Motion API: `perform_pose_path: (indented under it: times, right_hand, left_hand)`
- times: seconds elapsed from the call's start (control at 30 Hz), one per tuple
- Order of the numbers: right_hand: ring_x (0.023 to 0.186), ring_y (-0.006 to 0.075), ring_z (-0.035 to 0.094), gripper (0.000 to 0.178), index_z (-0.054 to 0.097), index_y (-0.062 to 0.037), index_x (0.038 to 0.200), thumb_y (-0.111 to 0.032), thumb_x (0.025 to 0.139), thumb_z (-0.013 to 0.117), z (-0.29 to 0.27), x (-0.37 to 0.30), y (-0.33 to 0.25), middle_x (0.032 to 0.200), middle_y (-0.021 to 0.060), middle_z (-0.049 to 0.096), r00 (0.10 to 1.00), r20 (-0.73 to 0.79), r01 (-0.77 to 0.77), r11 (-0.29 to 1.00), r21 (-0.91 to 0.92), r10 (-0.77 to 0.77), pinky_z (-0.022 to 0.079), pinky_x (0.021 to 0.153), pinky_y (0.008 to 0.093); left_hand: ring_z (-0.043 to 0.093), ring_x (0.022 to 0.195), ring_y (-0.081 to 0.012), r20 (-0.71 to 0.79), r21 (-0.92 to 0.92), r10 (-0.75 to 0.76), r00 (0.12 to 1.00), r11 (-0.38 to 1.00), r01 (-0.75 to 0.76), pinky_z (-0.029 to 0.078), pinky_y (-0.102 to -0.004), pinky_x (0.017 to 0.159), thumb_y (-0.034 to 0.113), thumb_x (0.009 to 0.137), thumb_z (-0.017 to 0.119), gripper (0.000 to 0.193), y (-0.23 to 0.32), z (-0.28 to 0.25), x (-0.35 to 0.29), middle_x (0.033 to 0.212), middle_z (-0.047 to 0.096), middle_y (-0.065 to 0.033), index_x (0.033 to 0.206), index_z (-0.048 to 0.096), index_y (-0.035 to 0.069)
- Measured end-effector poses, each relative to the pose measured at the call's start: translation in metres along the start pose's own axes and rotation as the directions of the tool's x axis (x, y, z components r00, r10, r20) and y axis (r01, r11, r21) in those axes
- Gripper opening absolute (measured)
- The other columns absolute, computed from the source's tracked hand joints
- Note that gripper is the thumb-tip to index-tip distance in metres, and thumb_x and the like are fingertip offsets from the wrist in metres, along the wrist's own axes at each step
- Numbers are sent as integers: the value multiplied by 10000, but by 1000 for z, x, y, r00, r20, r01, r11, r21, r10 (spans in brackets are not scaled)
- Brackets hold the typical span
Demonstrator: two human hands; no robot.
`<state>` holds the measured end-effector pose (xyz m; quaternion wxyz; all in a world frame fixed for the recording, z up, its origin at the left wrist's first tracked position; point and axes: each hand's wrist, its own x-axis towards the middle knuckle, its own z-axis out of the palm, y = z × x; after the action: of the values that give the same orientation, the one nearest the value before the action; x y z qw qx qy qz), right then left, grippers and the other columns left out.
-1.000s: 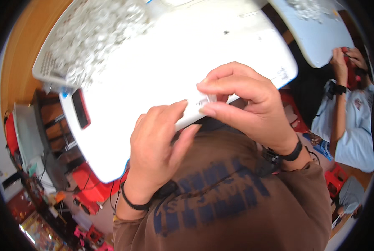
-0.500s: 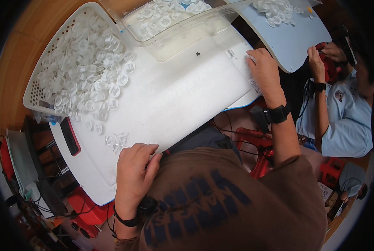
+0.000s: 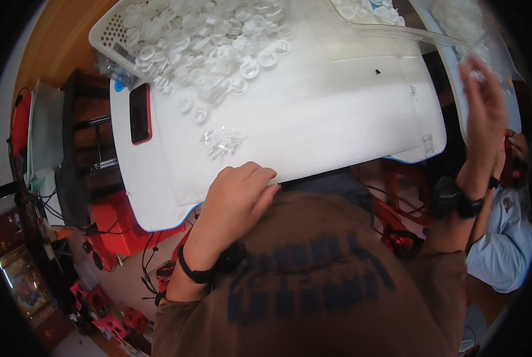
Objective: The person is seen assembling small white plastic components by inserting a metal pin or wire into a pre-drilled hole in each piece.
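My left hand [image 3: 242,193] rests at the near edge of the white table, fingers loosely bent and thumb a little apart; nothing shows in it. Just beyond it lies a small heap of clear slim plastic pieces [image 3: 223,144]. My right hand [image 3: 485,110] is raised at the far right, over the gap by the second table. Motion smears its fingers, and whether they hold anything cannot be made out. Many round translucent white plastic caps [image 3: 250,68] spill from a white perforated basket [image 3: 118,50] onto the white sheet [image 3: 313,128].
A red-edged phone [image 3: 139,113] lies on the table's left side. A clear plastic bin [image 3: 361,50] stands at the back. The second table [image 3: 463,98] carries more pale pieces. A co-worker's sleeve [image 3: 498,238] is close on the right. Red stools [image 3: 120,220] stand below.
My right hand has lifted off the table's right edge and swung outward toward the second table. My left hand keeps its place at the near edge. The whole view has shifted and turned.
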<state>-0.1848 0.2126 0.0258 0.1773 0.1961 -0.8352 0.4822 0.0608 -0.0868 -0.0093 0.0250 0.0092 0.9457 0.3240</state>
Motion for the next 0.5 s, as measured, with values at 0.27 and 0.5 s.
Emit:
perform_pose_path:
  times: [0.27, 0.5]
  right_hand:
    - [1059, 166, 586, 349, 567, -64, 1242, -63, 896, 615, 71, 27, -70, 1224, 102, 589, 892, 110, 447, 890, -83, -438, 482, 850, 251]
    - [812, 327, 607, 154, 659, -21, 903, -51, 777, 577, 211, -46, -92, 842, 136, 614, 725, 532, 494, 869, 41, -437, 510, 725, 409]
  left_hand:
    - [568, 703, -293, -192, -24, -77, 978, 997, 73, 453, -364, 639, 67, 802, 642, 109, -29, 5, -9, 793, 595, -123, 891, 619, 10]
    - [570, 715, -309, -262, 100, -205, 943, 966, 238, 458, -378, 650, 84, 826, 608, 68, -48, 8, 19, 801, 581, -133, 853, 603, 22]
